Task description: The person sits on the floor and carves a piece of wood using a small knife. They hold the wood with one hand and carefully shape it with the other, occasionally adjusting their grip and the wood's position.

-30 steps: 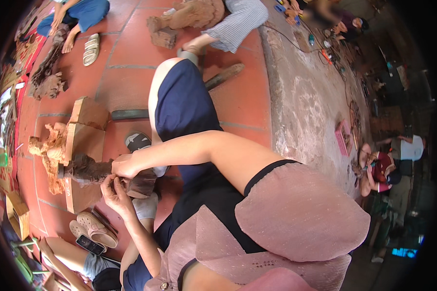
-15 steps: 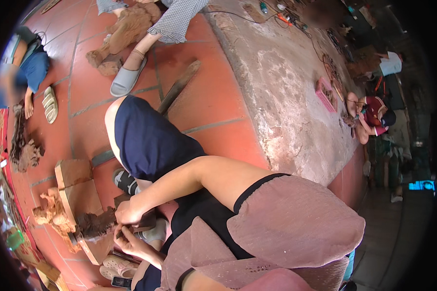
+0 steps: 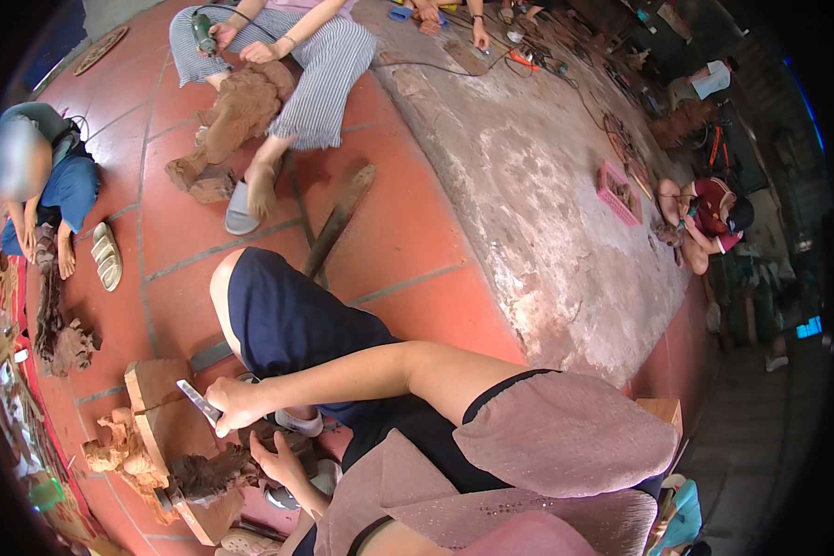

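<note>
My right hand is closed around a flat, pale, blade-like tool, whose end sticks out past the fingers. Below it, my left hand has its fingers stretched apart beside the near end of a dark brown carved wooden piece. Whether those fingers touch the wood cannot be made out. The dark piece lies across a light wooden block on the floor. A paler wooden carving rests against the far side of that block.
One co-worker holds a green power tool over a large wood carving. A wooden stick lies on the red tiles. At left sits another person near a sandal. A pink basket stands on the concrete.
My hands have come apart: the right rose away from the carving with the pale tool now showing, while the left opened beside the wood. The co-worker's green power tool has come into view.
</note>
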